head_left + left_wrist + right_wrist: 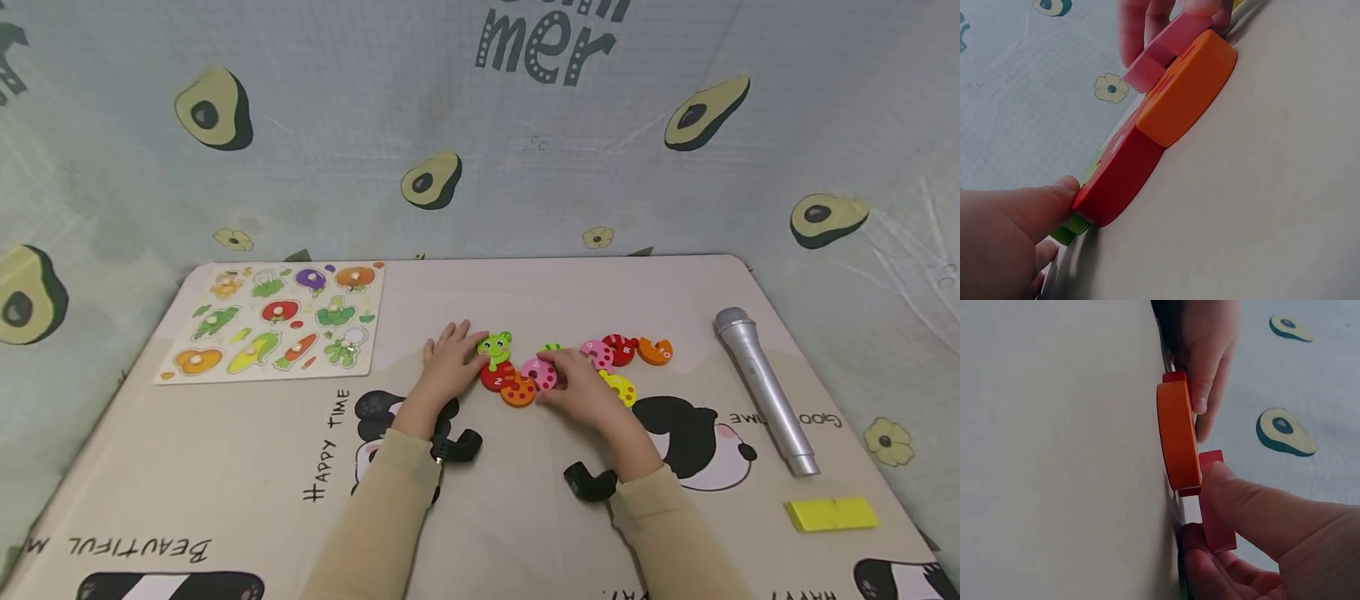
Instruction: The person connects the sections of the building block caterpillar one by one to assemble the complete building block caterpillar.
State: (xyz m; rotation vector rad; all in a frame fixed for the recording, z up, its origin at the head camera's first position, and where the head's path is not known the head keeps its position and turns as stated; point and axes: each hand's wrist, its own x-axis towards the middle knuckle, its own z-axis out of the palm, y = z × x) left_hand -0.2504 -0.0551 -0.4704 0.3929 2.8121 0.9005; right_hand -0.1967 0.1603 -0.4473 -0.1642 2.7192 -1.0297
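Several flat wooden caterpillar puzzle pieces lie mid-table. My left hand (447,367) is at the left end, fingers spread, thumb and index finger touching the green head piece (496,347) with its smiling face. Joined below the head is a red piece (493,377) marked 2, then an orange dotted piece (517,390). Between thumb and fingers my right hand (581,385) pinches a pink dotted piece (538,373). In the right wrist view that pink piece (1217,512) is raised and tilted beside the orange piece (1177,434), overlapping its edge.
Beyond my right hand lie another pink piece (598,354), a red piece (621,350), an orange piece (655,352) and a yellow piece (619,388). A vegetable puzzle board (255,333) lies back left. A silver microphone (768,392) and yellow block (832,515) are at right.
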